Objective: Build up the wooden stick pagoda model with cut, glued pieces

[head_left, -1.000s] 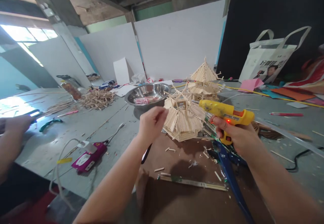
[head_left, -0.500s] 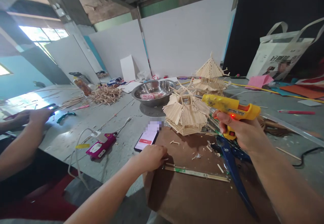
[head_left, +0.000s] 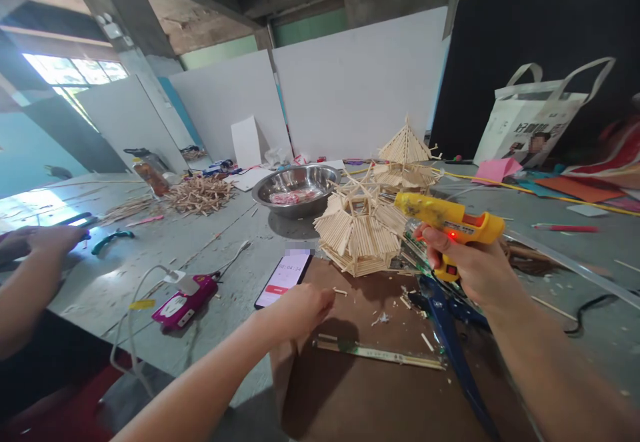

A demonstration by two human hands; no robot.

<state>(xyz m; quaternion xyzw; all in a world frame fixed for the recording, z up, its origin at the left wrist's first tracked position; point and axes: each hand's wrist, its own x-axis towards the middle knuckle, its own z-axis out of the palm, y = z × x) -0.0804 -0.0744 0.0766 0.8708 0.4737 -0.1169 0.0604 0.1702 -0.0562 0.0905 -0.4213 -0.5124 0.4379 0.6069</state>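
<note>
My right hand is wrapped round the handle of a yellow hot glue gun, its red light lit. The gun's nozzle points left, at the near side of a model pavilion made of thin wooden sticks. My left hand hovers over the left part of a brown board, beside a phone. Its fingers are pinched together; what they hold, if anything, is hidden. Below it, a bundle of thin sticks in a clear wrapper lies on the board. Blue-handled cutters rest at the board's right.
A second stick model with a pointed roof stands behind. A steel bowl, a stick pile and a purple power strip are to the left. Another person's hands hold a tool at far left. A tote bag stands back right.
My left hand has lifted off the end of the stick bundle and moved up slightly towards the model. My right hand keeps the glue gun at the model's side. The view has shifted slightly.
</note>
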